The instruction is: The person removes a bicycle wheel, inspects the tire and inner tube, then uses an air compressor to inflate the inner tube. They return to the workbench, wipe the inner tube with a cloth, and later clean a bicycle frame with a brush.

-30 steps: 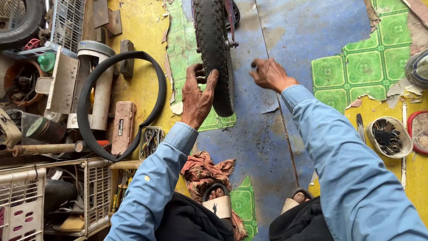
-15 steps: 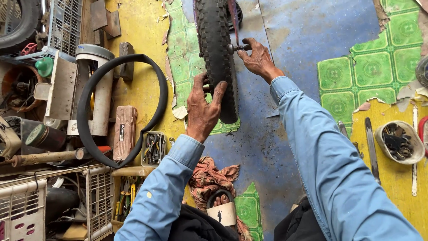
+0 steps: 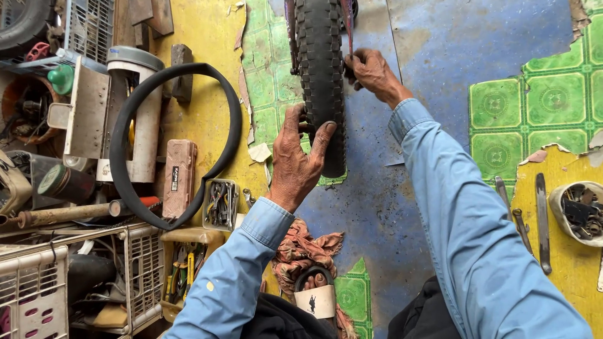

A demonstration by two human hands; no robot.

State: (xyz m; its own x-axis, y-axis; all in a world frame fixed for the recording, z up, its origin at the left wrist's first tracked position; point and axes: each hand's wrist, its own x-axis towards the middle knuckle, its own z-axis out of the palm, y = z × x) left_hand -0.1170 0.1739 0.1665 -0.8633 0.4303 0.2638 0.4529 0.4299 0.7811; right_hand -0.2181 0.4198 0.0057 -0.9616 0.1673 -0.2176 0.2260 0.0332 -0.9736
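A black knobby bicycle tyre [image 3: 321, 69] stands upright on the floor at the top centre, held in a bike frame. My left hand [image 3: 300, 160] grips the tyre's near end, thumb on the right side of the tread. My right hand [image 3: 372, 72] is closed on a part at the right side of the wheel, by the frame. Both arms wear light blue sleeves. What the right fingers pinch is too small to tell.
A black inner tube [image 3: 173, 141] leans at left against a white machine [image 3: 129, 113]. A brown case [image 3: 179, 177], a tin of pliers [image 3: 221, 204] and wire baskets [image 3: 38, 282] crowd the left. A rag [image 3: 308, 248] lies near my sandalled foot. Tools [image 3: 541, 216] and a bowl [image 3: 575, 210] sit at right.
My right hand has moved from the floor right of the tyre up to the wheel's side and closed there. My left hand has kept its grip on the tyre.
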